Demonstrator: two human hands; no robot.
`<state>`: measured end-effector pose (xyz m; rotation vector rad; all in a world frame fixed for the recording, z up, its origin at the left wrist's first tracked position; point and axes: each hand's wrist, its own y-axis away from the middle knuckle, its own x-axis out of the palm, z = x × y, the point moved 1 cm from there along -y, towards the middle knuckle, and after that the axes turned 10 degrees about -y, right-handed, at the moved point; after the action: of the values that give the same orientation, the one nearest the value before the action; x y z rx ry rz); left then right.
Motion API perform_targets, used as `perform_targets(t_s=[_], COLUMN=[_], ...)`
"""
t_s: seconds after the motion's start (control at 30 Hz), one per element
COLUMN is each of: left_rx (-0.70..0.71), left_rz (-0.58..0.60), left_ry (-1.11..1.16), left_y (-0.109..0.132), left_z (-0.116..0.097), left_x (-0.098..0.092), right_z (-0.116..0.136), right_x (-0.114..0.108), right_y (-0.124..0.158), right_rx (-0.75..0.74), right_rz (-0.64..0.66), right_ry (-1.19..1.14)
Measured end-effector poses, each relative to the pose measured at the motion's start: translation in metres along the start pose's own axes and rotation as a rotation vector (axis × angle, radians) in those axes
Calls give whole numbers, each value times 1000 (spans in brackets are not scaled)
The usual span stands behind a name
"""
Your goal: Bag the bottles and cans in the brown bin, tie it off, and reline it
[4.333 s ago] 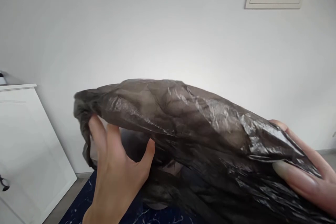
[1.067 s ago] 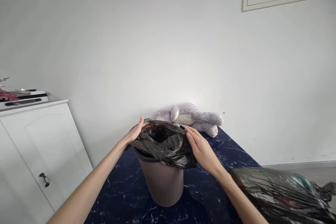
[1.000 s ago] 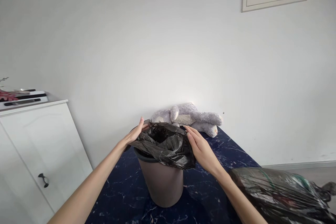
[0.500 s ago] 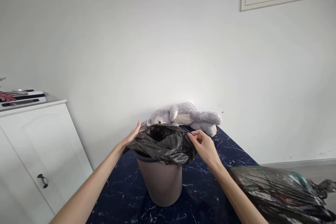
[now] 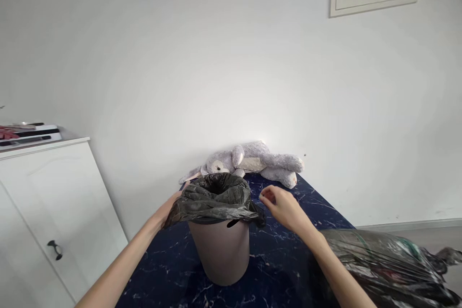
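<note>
A black garbage bag (image 5: 216, 204) lines the grey-brown trash can (image 5: 222, 255), its edge folded loosely over the rim. Below the fold, a dark oval handle hole shows in the can's wall. My left hand (image 5: 172, 206) is against the bag's left side, its fingers mostly hidden behind the plastic, so their grip cannot be made out. To the right of the bag, my right hand (image 5: 279, 204) hovers apart from it, thumb and fingers curled together with nothing visible in them.
The can stands on a dark blue marble-patterned table (image 5: 281, 269). A grey plush rabbit (image 5: 249, 161) lies behind it by the wall. A filled black trash bag (image 5: 386, 264) rests at the right. At left stands a white cabinet (image 5: 54, 202) with items on top.
My right hand has let go of the bag's edge, and the plastic there has dropped around the rim. My left hand has moved slightly down, its fingers now more covered by the bag.
</note>
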<state>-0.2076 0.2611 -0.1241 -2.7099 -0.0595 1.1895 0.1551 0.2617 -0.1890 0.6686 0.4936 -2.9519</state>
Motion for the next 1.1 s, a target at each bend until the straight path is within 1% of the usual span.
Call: perform_targets(t_s=[0.07,0.13,0.2,0.27,0.33,0.43,0.53,0.6,0.67,0.7,0.77,0.83,0.9,0.97,1.03,1.07,1.1], left_rx=[-63,-102,-95,-57,-17,6,12,85,167,185,168,120,42,-66,-167,-203,-229], left_rz=[-57,-156,-244,-279,-261,-180,-139,-132,-105,-88,-61,-69,-115,-217,-338,-384,-407], left_ry=[20,15,-3,-19,-25,11,50,60,49,37,39,132,317,488,541,525,494], left_y=[1,4,11,22,35,52,63,68,72,74,78,82,84,84,83,82,82], left_z=[1,0,-3,-7,-9,-5,8,19,31,37,48,58,65,72,79,84,88], left_x=[-3,-7,-10,-10,-8,-2,8,16,23,25,30,33,35,39,46,51,56], right_z=[24,47,64,74,78,73,59,48,41,41,49,65,84,99,106,107,106], right_x=[-11,-18,-21,-20,-17,-8,6,12,13,10,1,-9,-15,-13,-5,1,7], right_y=[9,20,32,40,45,46,43,41,41,42,46,53,60,65,68,69,69], right_rx=[-99,-178,-233,-268,-283,-274,-237,-184,-132,-119,-126,-177,-254,-342,-414,-443,-465], right_rz=[21,112,216,308,399,534,650,700,693,677,652,664,652,540,399,353,337], right_ry=[-52,-105,-133,-135,-107,-38,38,108,167,178,159,65,-85,-208,-208,-168,-122])
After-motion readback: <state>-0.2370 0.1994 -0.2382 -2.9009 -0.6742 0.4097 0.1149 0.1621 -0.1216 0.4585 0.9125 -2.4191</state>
